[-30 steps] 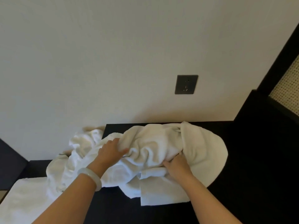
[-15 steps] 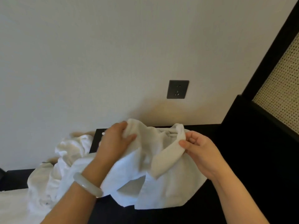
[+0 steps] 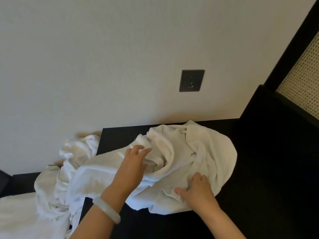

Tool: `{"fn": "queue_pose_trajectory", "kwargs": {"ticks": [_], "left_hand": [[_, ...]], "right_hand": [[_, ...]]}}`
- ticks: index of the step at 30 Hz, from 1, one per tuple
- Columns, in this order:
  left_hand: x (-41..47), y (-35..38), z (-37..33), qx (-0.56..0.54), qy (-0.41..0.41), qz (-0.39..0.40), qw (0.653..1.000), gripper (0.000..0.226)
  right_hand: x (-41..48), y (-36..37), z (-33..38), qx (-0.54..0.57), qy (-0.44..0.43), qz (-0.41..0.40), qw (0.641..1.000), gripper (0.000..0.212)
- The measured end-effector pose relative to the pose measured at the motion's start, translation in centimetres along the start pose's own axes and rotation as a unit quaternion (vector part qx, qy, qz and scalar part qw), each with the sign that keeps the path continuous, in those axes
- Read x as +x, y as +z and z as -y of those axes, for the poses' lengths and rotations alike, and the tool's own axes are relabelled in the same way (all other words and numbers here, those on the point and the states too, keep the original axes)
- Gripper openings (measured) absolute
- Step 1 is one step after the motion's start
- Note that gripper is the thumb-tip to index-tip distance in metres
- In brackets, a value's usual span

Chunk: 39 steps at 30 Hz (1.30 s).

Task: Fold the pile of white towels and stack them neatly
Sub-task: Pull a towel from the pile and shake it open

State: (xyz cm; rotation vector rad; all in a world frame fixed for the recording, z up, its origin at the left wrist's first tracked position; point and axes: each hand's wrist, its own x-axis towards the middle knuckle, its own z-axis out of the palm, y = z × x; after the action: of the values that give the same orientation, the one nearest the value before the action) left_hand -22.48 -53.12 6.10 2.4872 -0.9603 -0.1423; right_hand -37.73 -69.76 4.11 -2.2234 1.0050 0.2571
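A crumpled white towel [image 3: 198, 149] lies bunched on the dark table top [image 3: 119, 137]. My left hand [image 3: 133, 163], a pale bangle on its wrist, reaches over the towel's left part with fingers straight and spread, just touching the fabric. On the towel's near edge rests my right hand [image 3: 196, 189], thumb spread to the left and fingertips pressing into the cloth. A second heap of white towels [image 3: 69, 169] hangs off the table's left side.
A lower dark surface [image 3: 22, 181] at the left carries flat white cloth [image 3: 20, 216]. A grey wall socket [image 3: 191, 80] sits above the table. Dark furniture with a woven cane panel [image 3: 303, 80] stands at the right.
Half a second ago both hands held the towel raised off the table. It now lies down on the table, my left hand has let go, and my right hand has dropped to the near edge.
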Motion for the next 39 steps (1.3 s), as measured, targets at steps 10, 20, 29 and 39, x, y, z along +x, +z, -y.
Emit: {"fn": "queue_pose_trajectory", "kwargs": {"ticks": [10,20,29,39], "left_hand": [[3.4,-3.2,-0.9,0.07,0.103,0.025,0.992,0.008],[5.4,-9.6,-5.2,0.106,0.037,-0.061,0.992,0.043],[10.2,-23.1,-10.5,-0.323,-0.051,-0.211,0.921,0.031],[7.4,-10.4,-11.6,-0.657,-0.193,0.08,0.725,0.033]], "right_hand": [[0.1,-3.4,-2.6,-0.036,0.048,0.083,0.995,0.052],[-0.1,-2.2,-2.3,-0.171,-0.023,0.009,0.985,0.017],[-0.3,-23.7,8.8,0.329,-0.206,-0.315,0.866,0.013],[-1.3,-12.7,10.9,0.299,-0.284,-0.14,0.9,0.018]]}}
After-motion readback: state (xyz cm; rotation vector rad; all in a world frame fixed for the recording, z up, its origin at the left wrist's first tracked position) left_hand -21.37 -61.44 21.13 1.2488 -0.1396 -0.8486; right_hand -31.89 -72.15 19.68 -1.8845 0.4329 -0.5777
